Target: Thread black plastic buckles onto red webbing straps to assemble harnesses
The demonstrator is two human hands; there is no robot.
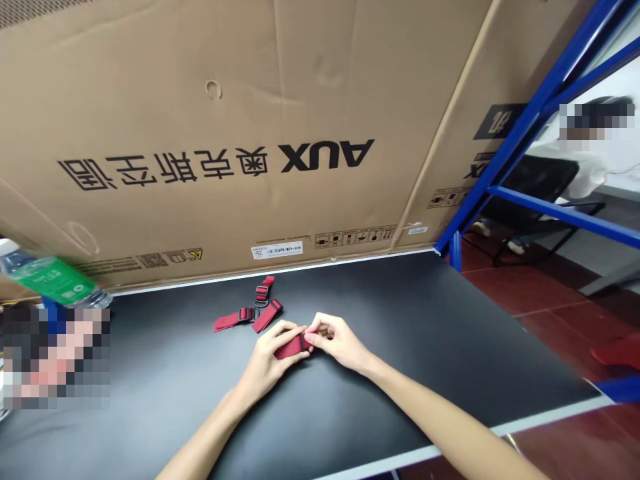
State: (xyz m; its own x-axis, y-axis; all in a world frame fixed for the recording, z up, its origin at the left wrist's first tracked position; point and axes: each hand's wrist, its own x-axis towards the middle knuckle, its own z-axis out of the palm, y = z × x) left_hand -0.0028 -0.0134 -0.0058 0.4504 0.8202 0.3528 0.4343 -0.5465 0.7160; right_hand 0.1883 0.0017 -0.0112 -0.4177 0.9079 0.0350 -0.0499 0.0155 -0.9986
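Low over the black table, my left hand (273,353) grips a short red strap (289,347) fitted with a dark buckle (303,342). From the other side, my right hand (337,339) pinches the strap's end close to that buckle; the fingertips hide part of it. Just beyond my left hand lie more red straps with dark slide buckles: one strap (227,321) points left, another strap (265,283) points away from me, and a third strap (269,316) lies slanted nearest my fingers.
A large cardboard box (310,87) with upside-down print stands along the back edge of the black table (400,313). At the left is a green-labelled plastic bottle (55,280). A blue metal frame (520,127) rises at the right, with a person (593,160) and a black chair (540,180) beyond.
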